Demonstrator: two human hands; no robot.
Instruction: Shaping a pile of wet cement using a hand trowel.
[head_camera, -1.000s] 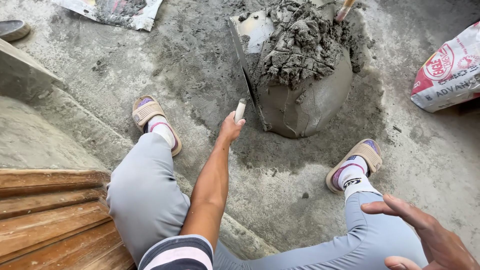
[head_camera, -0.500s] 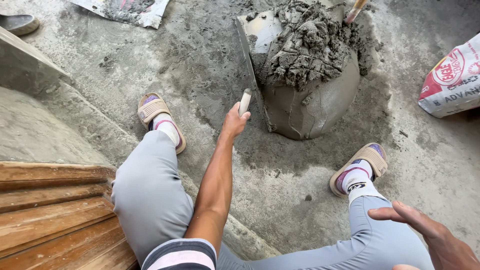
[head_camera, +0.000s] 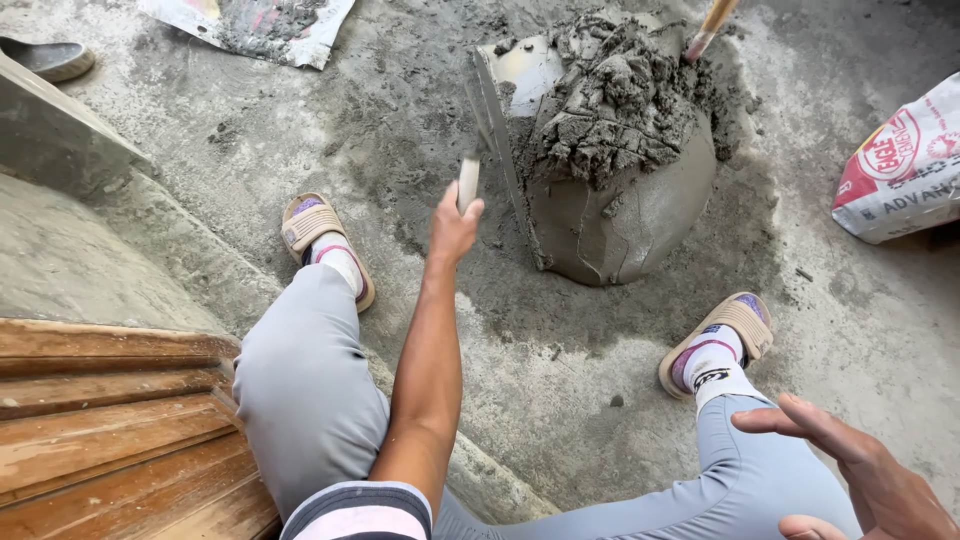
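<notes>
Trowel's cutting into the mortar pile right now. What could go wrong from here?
The left hand holds the trowel only at the handle end, so the grip might slip under load. The wet mortar pile has loose clumps on top that could tumble onto the right sandal. The right hand hangs free, giving no bracing.

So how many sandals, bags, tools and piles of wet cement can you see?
Sandals: 2, one on the left foot, one on the right foot
Bags: 2, red and white sack, torn flat bag
Tools: 2, trowel in the left hand, wooden handle
Cement piles: 1
Total: 7
</notes>
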